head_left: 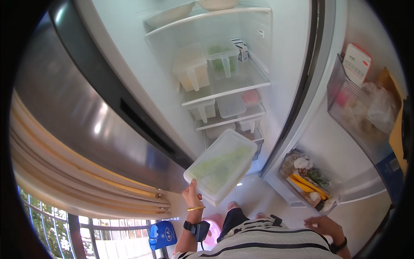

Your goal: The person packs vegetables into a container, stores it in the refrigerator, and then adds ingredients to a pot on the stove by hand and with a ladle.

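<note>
My left hand point(192, 194) grips one corner of a translucent plastic food container point(223, 165) with a lid, its thumb on the lid's edge. Green contents show through the plastic. The container is tilted in front of the lower shelves of an open refrigerator. My right hand point(323, 224) is at the lower right beside my body, its fingers loosely bent, with nothing seen in it. A handled container with green contents point(223, 63) stands on a shelf beside a pale handled container point(192, 73).
The open refrigerator door point(336, 132) is at the right, with bags and packages in its bins. A steel-coloured door panel point(97, 113) and a curtain point(81, 168) fill the left. On the floor side are a blue bag point(162, 235) and a pink basin point(212, 231).
</note>
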